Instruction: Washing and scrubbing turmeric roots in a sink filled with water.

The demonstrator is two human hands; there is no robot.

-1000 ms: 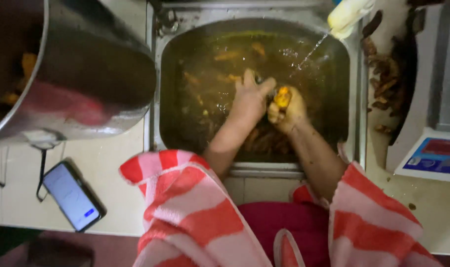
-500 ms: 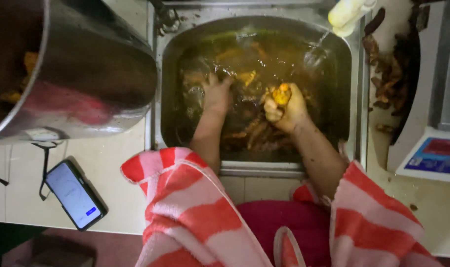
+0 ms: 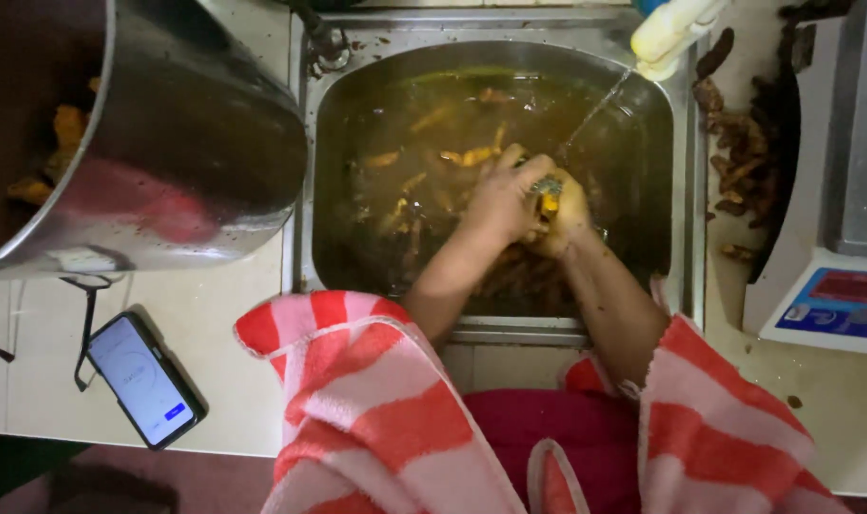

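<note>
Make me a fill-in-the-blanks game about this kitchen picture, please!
1. Both hands, the left hand and the right hand, meet over the metal ____, which is full of brown water.
2. The phone lies on the counter with its screen ____.
3. The big steel pot stands to the ____ of the basin.
4. The person's sleeves are striped white and ____.

Missing words: sink; lit; left; red

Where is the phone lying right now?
In the head view the phone lies screen up on the pale counter at the lower left, below the big steel pot and left of the sink, well away from both hands.
</note>
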